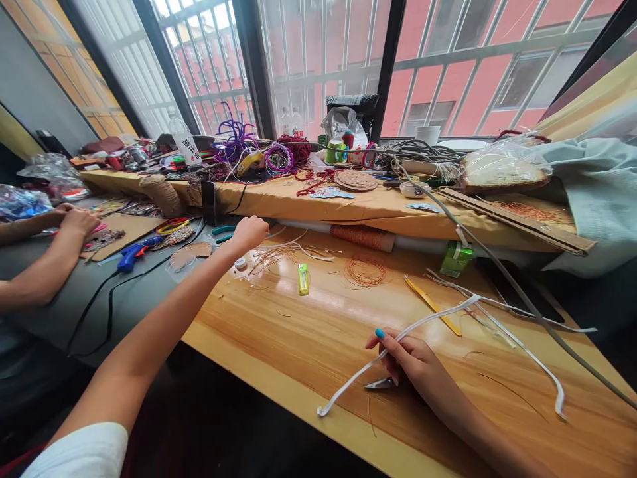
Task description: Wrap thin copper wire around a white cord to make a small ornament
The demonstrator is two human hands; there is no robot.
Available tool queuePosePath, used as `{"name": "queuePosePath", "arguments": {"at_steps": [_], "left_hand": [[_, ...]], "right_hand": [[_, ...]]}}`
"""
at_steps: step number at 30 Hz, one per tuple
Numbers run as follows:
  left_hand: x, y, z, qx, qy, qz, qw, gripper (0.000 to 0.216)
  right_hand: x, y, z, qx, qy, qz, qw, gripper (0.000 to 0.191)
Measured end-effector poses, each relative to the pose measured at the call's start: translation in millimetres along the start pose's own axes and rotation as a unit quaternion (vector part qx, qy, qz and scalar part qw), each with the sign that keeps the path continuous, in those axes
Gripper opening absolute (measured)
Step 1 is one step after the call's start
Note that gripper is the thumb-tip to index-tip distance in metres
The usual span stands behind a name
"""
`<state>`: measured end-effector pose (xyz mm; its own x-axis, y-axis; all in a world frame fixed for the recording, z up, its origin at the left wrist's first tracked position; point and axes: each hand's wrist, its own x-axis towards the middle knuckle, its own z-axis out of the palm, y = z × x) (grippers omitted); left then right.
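Note:
My right hand [411,358] is closed over the front of the wooden table, with a bent white cord [343,390] between thumb and fingers. The cord joins other white strands [517,345] farther right. Under those fingers lies a pointed metal tool tip [380,384]; whether the hand also grips it is unclear. My left hand [252,234] reaches to the table's back left, its fingers curled and mostly hidden. Right beside it are teal handles [223,230]. Loose tan threads [276,255] lie just past it.
On the table are a green lighter [303,279], a coil of orange thread [365,271], yellow tweezers [432,304] and a green box [456,257]. A cluttered shelf [298,199] runs behind. At left, another person's hands [79,222] work near a blue glue gun [133,255].

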<state>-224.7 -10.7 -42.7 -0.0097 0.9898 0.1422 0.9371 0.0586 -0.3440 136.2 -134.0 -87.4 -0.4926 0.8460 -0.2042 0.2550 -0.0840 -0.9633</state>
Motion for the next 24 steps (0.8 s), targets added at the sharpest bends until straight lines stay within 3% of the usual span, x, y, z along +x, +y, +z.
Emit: {"name": "queuePosePath", "arguments": {"at_steps": [3, 7, 14, 18, 21, 23, 24], "left_hand": [[-1.6, -1.6, -3.8, -0.010, 0.042, -0.020, 0.999, 0.029], [-10.2, 3.7, -21.3, -0.033, 0.119, 0.016, 0.992, 0.028], [-20.5, 22.3, -68.0, -0.032, 0.168, 0.008, 0.985, 0.028], [-30.0, 44.7, -99.3, -0.078, 0.206, -0.022, 0.975, 0.040], [-60.0, 88.0, -122.1, -0.119, 0.280, 0.127, 0.944, 0.040], [-90.4, 128.1, -133.4, -0.125, 0.330, 0.288, 0.890, 0.037], [-106.2, 149.5, -137.3, -0.118, 0.351, 0.379, 0.848, 0.036]], "right_hand": [[2.1, 0.9, -1.4, 0.037, 0.015, 0.002, 0.999, 0.044], [4.7, 3.9, -2.9, 0.089, 0.048, 0.001, 0.995, 0.041], [7.8, 3.3, -5.5, 0.094, 0.041, -0.029, 0.994, 0.036], [12.2, 1.1, -14.7, 0.089, 0.074, -0.093, 0.989, 0.029], [15.3, -5.4, -17.4, 0.105, 0.092, -0.136, 0.981, 0.028], [18.4, -14.7, -11.6, 0.082, 0.085, -0.157, 0.981, 0.031], [20.9, -21.2, -6.0, 0.061, 0.076, -0.162, 0.982, 0.037]]}}
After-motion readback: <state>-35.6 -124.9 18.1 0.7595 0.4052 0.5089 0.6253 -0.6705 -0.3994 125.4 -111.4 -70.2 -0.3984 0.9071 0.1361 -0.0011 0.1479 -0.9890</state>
